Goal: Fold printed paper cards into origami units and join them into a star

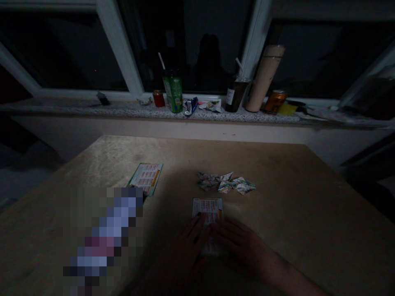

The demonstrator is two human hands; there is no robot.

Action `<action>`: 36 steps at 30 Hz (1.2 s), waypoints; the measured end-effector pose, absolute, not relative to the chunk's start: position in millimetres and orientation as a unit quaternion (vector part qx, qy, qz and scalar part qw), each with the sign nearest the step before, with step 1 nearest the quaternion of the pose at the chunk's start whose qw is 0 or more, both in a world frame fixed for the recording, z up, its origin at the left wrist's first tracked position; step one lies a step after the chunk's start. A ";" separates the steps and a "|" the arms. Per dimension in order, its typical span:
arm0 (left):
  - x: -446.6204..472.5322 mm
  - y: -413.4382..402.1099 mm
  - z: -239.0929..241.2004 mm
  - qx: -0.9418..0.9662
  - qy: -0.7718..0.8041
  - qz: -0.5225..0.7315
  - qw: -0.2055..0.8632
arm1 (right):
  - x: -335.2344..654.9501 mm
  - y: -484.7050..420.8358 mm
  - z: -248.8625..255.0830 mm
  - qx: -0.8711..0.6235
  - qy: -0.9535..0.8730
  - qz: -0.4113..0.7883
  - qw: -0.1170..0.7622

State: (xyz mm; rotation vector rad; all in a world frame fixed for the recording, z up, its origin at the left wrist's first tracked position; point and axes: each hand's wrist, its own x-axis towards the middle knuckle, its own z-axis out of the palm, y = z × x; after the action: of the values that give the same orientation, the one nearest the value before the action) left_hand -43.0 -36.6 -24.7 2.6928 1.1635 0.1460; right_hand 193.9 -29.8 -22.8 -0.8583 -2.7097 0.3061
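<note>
A printed paper card or sheet (207,204) lies flat on the tan table near its front, its lower part covered by my hands and in shadow. My left hand (188,234) rests on the paper's left side with fingers stretched out. From the right, my right hand (236,236) lies over the paper's other side, fingers extended and flat. Just beyond the paper are several folded paper pieces with pointed corners (226,183), made from similar printed paper. The light is dim, so fingertip detail is hard to make out.
A stack of printed sheets (148,176) lies at the left, beside a pixelated long object (114,226). On the windowsill (123,110) stand a green can with a straw (174,92), a red jar (158,99), a dark cup (235,96), a pink flask (265,78) and an orange can (275,102).
</note>
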 end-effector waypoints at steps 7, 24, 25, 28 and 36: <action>-20.8 -25.3 -13.9 0.928 0.352 0.044 0.110 | 212.0 -19.9 -4.4 -0.349 -0.909 0.203 0.103; -41.9 8.3 -5.5 0.932 0.336 0.047 0.128 | 215.4 -10.5 -13.0 -0.369 -0.894 0.212 0.138; -43.4 9.3 -6.0 0.931 0.342 0.047 0.122 | 215.4 -10.9 -13.5 -0.375 -0.890 0.212 0.149; -45.1 10.1 -8.9 0.927 0.352 0.062 0.115 | 215.4 -12.0 -12.9 -0.389 -0.874 0.219 0.191; -36.9 -4.7 -21.8 0.886 0.425 0.140 0.125 | 213.3 -11.5 -7.6 -0.429 -0.815 0.263 0.287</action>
State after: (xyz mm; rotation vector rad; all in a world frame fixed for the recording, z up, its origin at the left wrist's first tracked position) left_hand -36.9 -4.7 -21.8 2.5816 1.2371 0.4075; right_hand 213.3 -11.5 -7.6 -1.1474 -2.1787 0.7017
